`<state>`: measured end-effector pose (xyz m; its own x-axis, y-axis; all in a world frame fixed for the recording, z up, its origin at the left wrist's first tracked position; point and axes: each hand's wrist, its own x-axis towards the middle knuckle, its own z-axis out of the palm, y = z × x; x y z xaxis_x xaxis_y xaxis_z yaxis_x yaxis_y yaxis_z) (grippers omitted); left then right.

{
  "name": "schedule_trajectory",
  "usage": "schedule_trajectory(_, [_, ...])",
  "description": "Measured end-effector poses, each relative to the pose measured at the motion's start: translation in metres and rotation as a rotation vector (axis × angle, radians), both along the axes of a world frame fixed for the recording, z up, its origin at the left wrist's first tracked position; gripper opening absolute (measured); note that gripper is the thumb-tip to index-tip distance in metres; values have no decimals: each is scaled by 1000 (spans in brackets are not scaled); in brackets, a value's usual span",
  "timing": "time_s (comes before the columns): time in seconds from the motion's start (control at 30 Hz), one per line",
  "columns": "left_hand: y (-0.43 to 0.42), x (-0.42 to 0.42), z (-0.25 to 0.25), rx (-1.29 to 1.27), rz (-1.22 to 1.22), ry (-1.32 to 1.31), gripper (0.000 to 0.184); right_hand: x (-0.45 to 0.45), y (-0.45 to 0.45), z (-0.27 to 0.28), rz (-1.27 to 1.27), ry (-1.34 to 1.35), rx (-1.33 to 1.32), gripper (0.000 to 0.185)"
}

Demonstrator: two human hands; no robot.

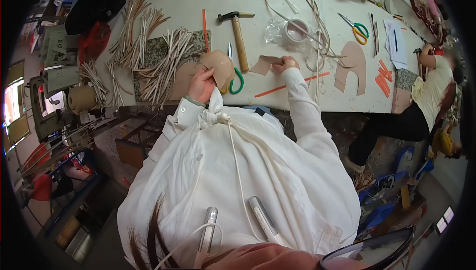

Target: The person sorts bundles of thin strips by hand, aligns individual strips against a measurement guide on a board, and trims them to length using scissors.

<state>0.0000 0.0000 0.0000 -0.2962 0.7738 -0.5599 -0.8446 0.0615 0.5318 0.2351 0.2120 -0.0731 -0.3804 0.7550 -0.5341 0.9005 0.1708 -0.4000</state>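
Observation:
A beige curved leather piece [221, 66] is pinched in my left hand [201, 85], just above the table's near edge. My right hand [287, 64] has its fingers closed on a smaller tan leather piece [263, 65], which points left over the white tabletop. Between the two hands lie a wooden-handled hammer [239, 42] and green-handled scissors [237, 80], partly covered by the beige piece. An orange strip [270, 89] runs under my right forearm.
Bundles of pale leather strips [166, 66] lie on a speckled slab [203, 38] at left. To the right are a tape roll [296, 31], looped cords [317, 22], a U-shaped leather piece [351, 60] and scissors [360, 33]. Another person [429, 91] sits at the far right.

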Motion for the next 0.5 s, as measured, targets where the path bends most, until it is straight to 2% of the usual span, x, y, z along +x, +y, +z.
schedule_trajectory(0.03, [0, 4, 2, 0, -32, -28, 31, 7, -3, -10, -98, 133, -83, 40])
schedule_trajectory(0.07, [2, 11, 3, 0, -64, -58, 30, 15, -7, -19, -95, 136, -79, 40])
schedule_trajectory(0.13, [28, 15, 5, 23, -127, -142, 30, 22, -1, -7, -446, 497, -236, 39])
schedule_trajectory(0.2, [49, 15, 8, 44, -183, -187, 29, 20, 1, 15, -622, 756, -191, 42])
schedule_trajectory(0.3, [81, 24, -30, 166, -283, -223, 26, 20, 5, 51, -726, 918, -185, 47])
schedule_trajectory(0.33, [91, 20, -22, 194, -259, -190, 26, 12, 8, 61, -724, 965, -191, 48])
schedule_trajectory(0.43, [99, 27, 1, -103, -299, 237, 25, -23, 14, 108, -947, 1094, -251, 22])
schedule_trajectory(0.47, [98, 27, 6, -218, -304, 360, 25, -32, 26, 96, -917, 1104, -334, 16])
schedule_trajectory(0.5, [94, 22, -2, -167, -261, 388, 26, -41, 37, 84, -885, 1110, -416, 12])
